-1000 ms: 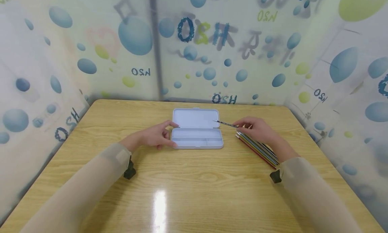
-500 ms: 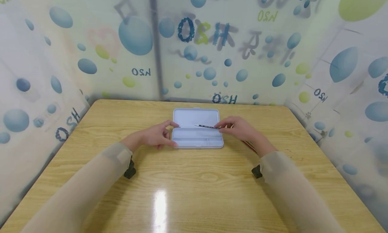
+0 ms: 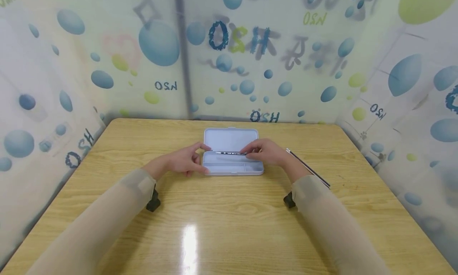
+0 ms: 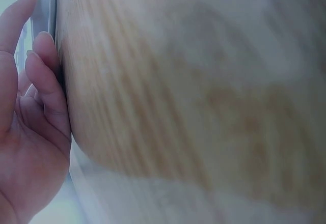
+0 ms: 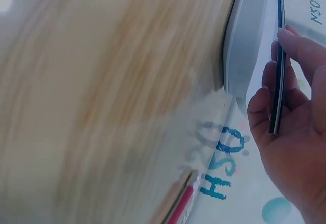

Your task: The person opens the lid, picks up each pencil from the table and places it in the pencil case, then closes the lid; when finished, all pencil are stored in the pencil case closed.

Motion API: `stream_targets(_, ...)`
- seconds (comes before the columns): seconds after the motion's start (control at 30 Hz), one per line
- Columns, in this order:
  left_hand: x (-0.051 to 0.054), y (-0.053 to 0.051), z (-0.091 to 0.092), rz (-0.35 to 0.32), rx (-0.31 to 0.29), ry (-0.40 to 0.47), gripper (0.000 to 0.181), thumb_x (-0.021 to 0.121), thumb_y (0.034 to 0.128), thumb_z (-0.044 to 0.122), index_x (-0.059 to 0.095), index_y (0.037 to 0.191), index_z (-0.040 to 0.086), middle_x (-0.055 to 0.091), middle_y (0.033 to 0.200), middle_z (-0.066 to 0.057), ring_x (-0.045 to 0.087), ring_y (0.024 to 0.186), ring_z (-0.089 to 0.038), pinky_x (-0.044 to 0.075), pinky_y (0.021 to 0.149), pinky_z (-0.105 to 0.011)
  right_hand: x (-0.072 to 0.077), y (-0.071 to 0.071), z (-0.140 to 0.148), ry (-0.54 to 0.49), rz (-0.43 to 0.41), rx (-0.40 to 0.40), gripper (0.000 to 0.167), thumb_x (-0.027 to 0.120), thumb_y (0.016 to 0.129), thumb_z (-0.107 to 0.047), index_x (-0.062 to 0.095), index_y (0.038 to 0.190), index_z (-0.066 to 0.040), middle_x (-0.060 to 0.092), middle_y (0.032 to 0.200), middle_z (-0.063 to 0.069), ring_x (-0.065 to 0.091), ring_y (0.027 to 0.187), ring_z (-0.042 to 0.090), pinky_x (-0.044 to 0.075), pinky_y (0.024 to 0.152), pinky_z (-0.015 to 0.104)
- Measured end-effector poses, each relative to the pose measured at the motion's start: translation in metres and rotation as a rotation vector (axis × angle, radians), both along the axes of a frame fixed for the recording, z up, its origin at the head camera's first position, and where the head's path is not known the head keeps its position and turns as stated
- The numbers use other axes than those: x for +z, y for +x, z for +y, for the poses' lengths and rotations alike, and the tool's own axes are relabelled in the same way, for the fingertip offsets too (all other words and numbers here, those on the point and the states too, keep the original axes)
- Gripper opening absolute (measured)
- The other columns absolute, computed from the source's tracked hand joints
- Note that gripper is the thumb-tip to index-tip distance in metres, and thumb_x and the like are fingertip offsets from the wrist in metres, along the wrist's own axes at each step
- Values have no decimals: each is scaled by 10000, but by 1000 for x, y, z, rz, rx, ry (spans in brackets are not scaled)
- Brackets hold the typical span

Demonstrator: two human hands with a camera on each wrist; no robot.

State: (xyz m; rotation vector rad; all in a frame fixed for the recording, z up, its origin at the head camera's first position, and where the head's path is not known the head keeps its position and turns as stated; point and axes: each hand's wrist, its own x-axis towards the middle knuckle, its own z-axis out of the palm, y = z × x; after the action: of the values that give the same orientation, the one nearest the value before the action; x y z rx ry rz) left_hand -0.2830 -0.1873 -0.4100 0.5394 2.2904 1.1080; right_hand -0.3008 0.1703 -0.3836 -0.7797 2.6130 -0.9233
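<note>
A pale blue pencil case (image 3: 222,172) lies with its lid raised in the middle of the table in the head view. My left hand (image 3: 184,159) holds the case's left end, thumb at the front corner and index finger near the hinge. In my right hand (image 3: 268,152) a dark patterned pencil (image 3: 229,153) is pinched between thumb and fingers. It lies level over the long rear compartment, tip pointing left. The right wrist view shows the pencil's dark shaft (image 5: 278,76) running along the fingers, beside the case wall (image 5: 244,40).
More pencils (image 3: 310,169) lie on the wooden table (image 3: 229,227) to the right, partly hidden by my right forearm. A red one (image 5: 179,210) shows in the right wrist view. Printed curtains (image 3: 229,84) enclose the table's back and sides.
My right hand has carried the pencil leftward from beside the loose pencils to over the case, and the pencil has turned nearly parallel to it. The left hand stays in place.
</note>
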Motion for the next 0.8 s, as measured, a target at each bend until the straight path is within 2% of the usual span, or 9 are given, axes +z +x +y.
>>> stream_targets(0.2, -4, -2, -1, -3, -7, -1, 888, 877, 967, 358, 324, 1644, 200, 586, 888, -66, 542, 596, -194, 512, 601, -295, -5, -2, -10, 9, -17, 26, 208, 741, 1071, -214, 843, 1250, -247, 784, 1311, -8, 672, 1152, 186, 545, 1011, 387)
stream_targets(0.33, -5, -3, -1, -4, -7, -5, 896, 876, 965, 374, 320, 1647, 204, 591, 895, -68, 546, 593, -198, 517, 599, -299, -7, -3, -17, 28, -14, 52, 217, 730, 1079, -212, 839, 1264, -248, 777, 1327, 1, 677, 1207, 190, 543, 1078, 427)
stream_targets(0.8, -2, -3, 0, -11, -1, -3, 885, 874, 969, 360, 321, 1643, 205, 606, 903, -69, 551, 589, -191, 516, 591, -293, -10, -7, -35, 59, -35, 94, 237, 682, 1101, -161, 836, 1267, -233, 776, 1350, 2, 669, 1278, 203, 516, 1162, 464)
